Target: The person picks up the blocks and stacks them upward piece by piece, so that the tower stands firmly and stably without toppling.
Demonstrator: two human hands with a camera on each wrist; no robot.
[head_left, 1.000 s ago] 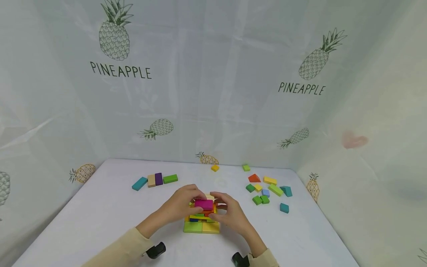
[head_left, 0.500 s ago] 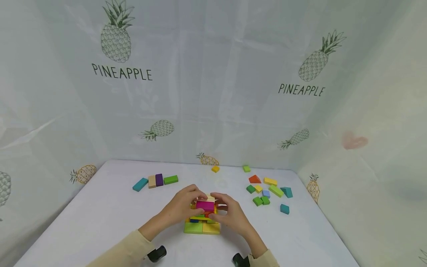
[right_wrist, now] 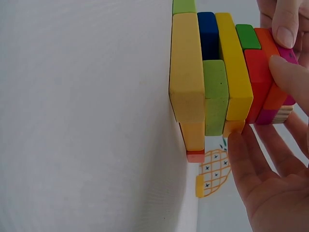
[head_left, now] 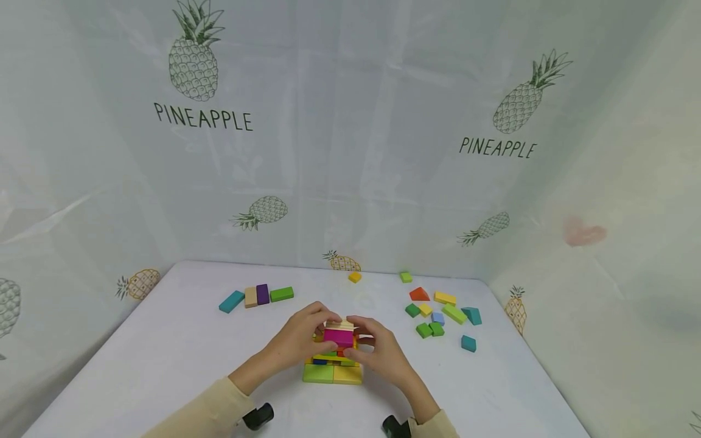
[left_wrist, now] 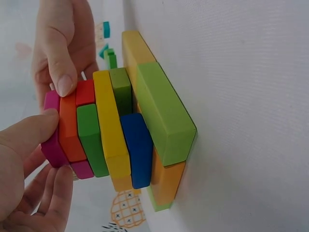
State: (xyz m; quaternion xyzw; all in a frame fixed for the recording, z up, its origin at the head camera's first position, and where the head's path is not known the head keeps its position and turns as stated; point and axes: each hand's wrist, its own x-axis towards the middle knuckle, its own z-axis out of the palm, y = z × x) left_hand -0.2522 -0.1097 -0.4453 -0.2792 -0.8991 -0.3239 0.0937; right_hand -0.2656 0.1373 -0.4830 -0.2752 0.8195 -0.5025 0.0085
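A tower of coloured wooden blocks stands in front of the person, on a base with a light green block (head_left: pixel 318 374) and a pale yellow block (right_wrist: pixel 187 63). My left hand (head_left: pixel 301 333) pinches a magenta block (head_left: pixel 338 338) at the tower's top, thumb in front and fingers behind. In the left wrist view it lies against the orange block (left_wrist: pixel 70 128) below. My right hand (head_left: pixel 379 350) grips the tower's right side. Its thumb presses near the orange and red blocks (right_wrist: pixel 257 72), and its fingers reach round the back. A cream block (head_left: pixel 341 326) shows behind the magenta one.
At the back left lie teal (head_left: pixel 232 302), tan, purple (head_left: pixel 263 294) and green blocks. Several loose blocks are scattered at the right, among them a red triangle (head_left: pixel 419 294) and a teal block (head_left: pixel 468 344). A pineapple-print curtain (head_left: pixel 350 152) hangs behind the white table (head_left: pixel 164 340).
My left hand has shifted the magenta block slightly right and down on the tower top, and more of the cream block shows behind it. My right hand has stayed on the tower.
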